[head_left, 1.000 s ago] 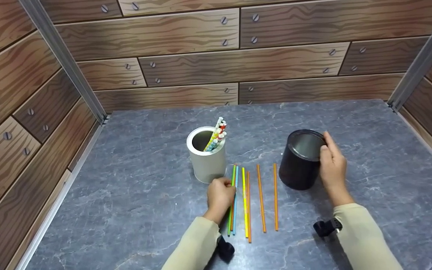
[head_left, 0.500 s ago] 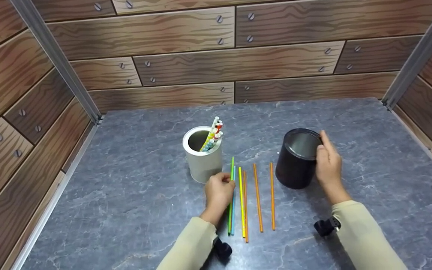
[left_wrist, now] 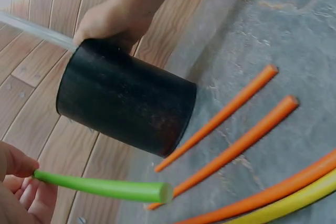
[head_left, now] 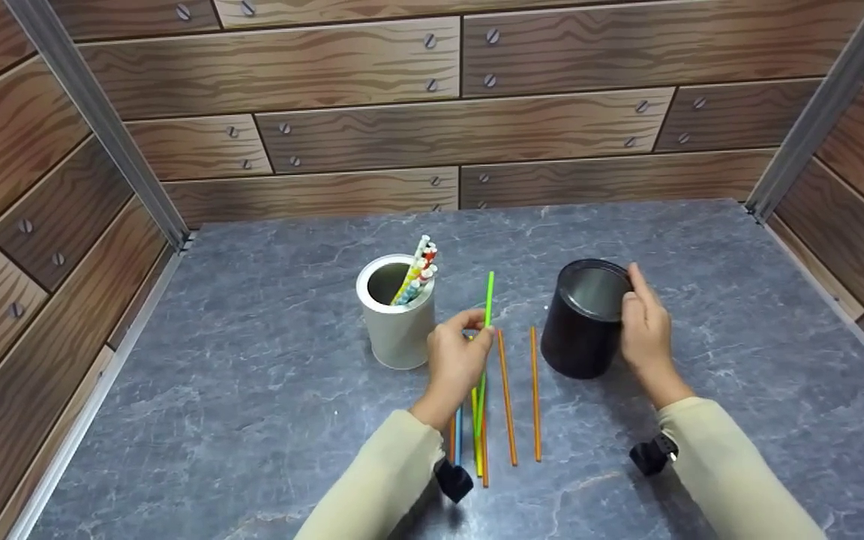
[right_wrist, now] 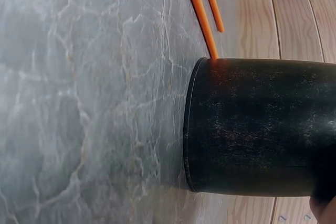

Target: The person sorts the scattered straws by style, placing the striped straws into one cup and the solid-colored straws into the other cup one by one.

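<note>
My left hand (head_left: 458,364) pinches a slim green stick (head_left: 490,292) between thumb and fingers, raised off the table; its long free end points toward the camera in the left wrist view. Beneath and right of that hand lie several orange sticks (head_left: 536,397), a yellow stick (head_left: 475,427) and a blue stick (head_left: 458,442), partly hidden by hand and sleeve. My right hand (head_left: 646,330) holds an upright black cup (head_left: 586,345) by its right side near the rim. In the right wrist view the black cup's base meets the table, and only a bit of the hand shows.
Left of the sticks stands a white cup (head_left: 400,341) holding several patterned straw-like sticks (head_left: 423,270) that lean to its right rim. Grey marbled tabletop (head_left: 267,360) spreads around. Wood-patterned walls (head_left: 357,142) enclose the back and sides.
My left hand has picked the green stick up from the row and moved it up and to the right. The right hand stays on the black cup. The view has shifted slightly.
</note>
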Tool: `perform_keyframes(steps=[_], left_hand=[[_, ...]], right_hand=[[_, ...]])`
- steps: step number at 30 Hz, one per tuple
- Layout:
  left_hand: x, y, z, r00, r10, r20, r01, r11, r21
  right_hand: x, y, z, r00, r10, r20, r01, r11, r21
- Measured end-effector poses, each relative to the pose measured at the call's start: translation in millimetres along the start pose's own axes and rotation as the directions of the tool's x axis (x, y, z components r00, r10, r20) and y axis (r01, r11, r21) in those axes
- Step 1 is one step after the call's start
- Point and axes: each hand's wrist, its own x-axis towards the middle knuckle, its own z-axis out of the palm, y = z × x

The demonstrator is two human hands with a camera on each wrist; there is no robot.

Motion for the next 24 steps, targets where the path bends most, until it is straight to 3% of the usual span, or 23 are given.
perform_keyframes(steps=[4,9,16,21,24], left_hand=[[7.2,11.2,0.3,0.998,-0.001,0.057,0.003,0.999,-0.036],[18.4,28.1,-0.7,0.997,0.042,0.069,-0.036,0.996,-0.085],[36.0,53.7,-5.0,0.985,0.169,-0.023,-0.17,0.965,-0.2],[43.1,69.1,-6.2,0.979,0.194,-0.068,-0.206,0.931,-0.301],[44.6,76.0,-5.3,0.977,0.196,-0.082,-0.212,0.898,-0.384]], right_hand=[[1.2,-0.3,0.2,1.0,0.0,-0.01,0.0,1.0,0.006],[1.0,-0.1,0.4,1.0,0.003,-0.011,-0.003,1.0,0.007],[-1.4,2.4,2.6,1.0,0.006,-0.002,-0.006,1.0,0.025],[-1.3,2.4,3.5,1.0,-0.002,-0.019,0.003,1.0,0.024],[-1.0,2.0,3.3,1.0,-0.005,-0.026,0.005,1.0,0.018]])
